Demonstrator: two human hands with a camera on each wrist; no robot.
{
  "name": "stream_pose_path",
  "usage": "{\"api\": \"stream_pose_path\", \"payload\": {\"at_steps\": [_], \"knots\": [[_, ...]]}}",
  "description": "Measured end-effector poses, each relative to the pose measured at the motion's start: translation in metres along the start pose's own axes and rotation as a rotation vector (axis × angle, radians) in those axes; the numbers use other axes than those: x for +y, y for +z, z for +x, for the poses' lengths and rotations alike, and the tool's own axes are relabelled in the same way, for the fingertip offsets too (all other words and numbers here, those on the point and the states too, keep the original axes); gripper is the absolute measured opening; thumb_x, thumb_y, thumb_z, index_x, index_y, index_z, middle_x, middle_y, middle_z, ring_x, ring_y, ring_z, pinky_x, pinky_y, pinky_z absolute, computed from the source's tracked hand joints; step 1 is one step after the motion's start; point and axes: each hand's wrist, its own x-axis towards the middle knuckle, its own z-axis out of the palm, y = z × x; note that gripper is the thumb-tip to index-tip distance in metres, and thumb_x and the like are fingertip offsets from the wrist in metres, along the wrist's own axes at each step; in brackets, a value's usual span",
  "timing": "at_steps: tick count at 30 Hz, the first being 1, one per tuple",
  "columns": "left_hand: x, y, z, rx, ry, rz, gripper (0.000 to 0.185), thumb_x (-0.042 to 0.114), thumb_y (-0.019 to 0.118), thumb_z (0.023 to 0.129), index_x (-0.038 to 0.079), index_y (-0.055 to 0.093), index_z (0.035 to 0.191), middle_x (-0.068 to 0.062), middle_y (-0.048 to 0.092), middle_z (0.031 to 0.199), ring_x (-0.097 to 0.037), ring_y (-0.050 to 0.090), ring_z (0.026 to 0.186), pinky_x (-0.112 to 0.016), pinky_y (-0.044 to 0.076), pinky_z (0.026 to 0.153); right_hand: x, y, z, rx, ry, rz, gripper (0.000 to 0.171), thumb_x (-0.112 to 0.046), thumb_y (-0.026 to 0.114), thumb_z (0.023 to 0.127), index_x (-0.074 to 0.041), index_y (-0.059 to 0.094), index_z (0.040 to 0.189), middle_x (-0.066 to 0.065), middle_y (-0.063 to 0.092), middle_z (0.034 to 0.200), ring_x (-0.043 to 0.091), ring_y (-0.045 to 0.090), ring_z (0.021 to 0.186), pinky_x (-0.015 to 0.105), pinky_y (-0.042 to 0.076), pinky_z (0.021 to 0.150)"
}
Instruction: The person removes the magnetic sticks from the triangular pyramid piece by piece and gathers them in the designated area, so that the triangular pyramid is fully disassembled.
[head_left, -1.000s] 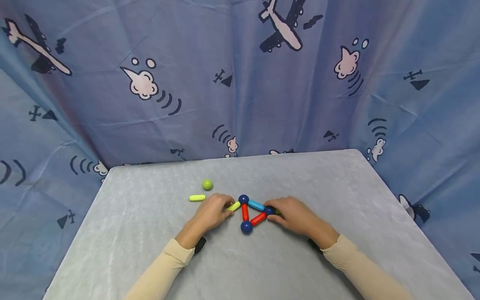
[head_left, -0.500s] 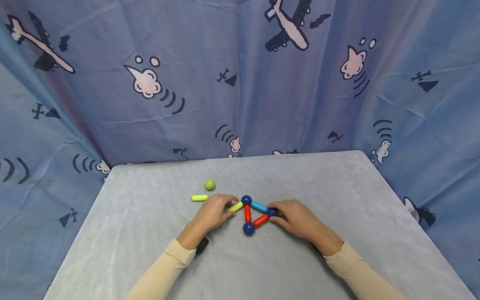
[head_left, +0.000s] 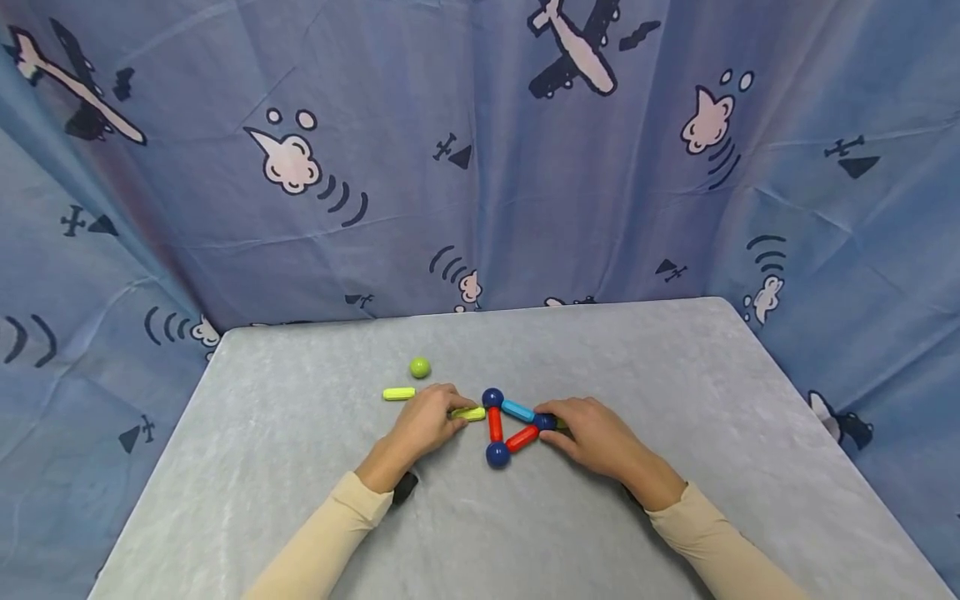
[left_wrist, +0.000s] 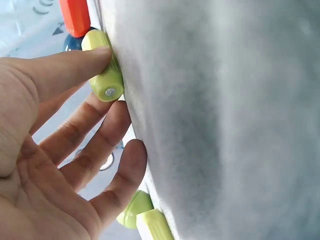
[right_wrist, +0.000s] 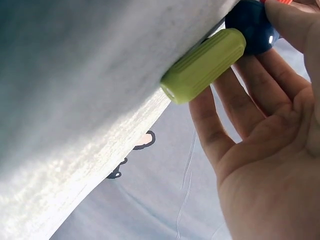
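Observation:
My left hand (head_left: 423, 425) pinches a yellow-green magnetic rod (left_wrist: 102, 65) between thumb and fingers; a metal tip shows at its near end. The rod's far end lies close to a triangle of magnetic rods and balls: a blue rod (head_left: 517, 411), a red rod (head_left: 495, 425) and another red rod (head_left: 522, 438), with dark blue balls at the corners. My right hand (head_left: 596, 437) grips the right corner's dark blue ball (right_wrist: 252, 27) between thumb and fingers. From that ball a green rod (right_wrist: 205, 65) extends under my palm, mostly hidden in the head view.
A green ball (head_left: 420, 367) and a loose yellow-green rod (head_left: 399, 394) lie just beyond my left hand. All stands on a table with a light grey cloth (head_left: 300, 367). A blue curtain with airplane prints (head_left: 375, 167) hangs behind the table.
The yellow-green rod in my left hand has turned from slanting up toward the top blue ball to nearly level, its end now lower beside the ball. My right hand keeps its hold.

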Motion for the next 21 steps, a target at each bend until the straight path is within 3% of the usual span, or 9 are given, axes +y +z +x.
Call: {"api": "stream_pose_path", "payload": {"at_steps": [6,21], "knots": [[-0.0011,-0.0014,0.0008,-0.01,-0.034,-0.049,0.024,0.015,0.08,0.083,0.017,0.079,0.107,0.003,0.074,0.096,-0.016,0.065,0.091,-0.032,0.051,0.079,-0.0003,-0.0006,0.0003,0.002,0.001,0.005,0.038,-0.036,0.073,0.09,-0.017,0.069,0.122,0.0,0.074,0.114,0.019,0.069,0.104,0.044,0.053,0.095],[-0.0022,-0.0006,-0.0006,-0.011,-0.007,-0.025,0.021,0.013,0.081,0.082,0.012,0.079,0.103,-0.001,0.071,0.09,-0.013,0.061,0.08,-0.028,0.05,0.073,-0.0008,-0.0002,0.0005,-0.009,0.021,0.018,0.037,-0.037,0.073,0.09,-0.017,0.069,0.122,0.0,0.073,0.115,0.019,0.069,0.105,0.045,0.052,0.096]]}}
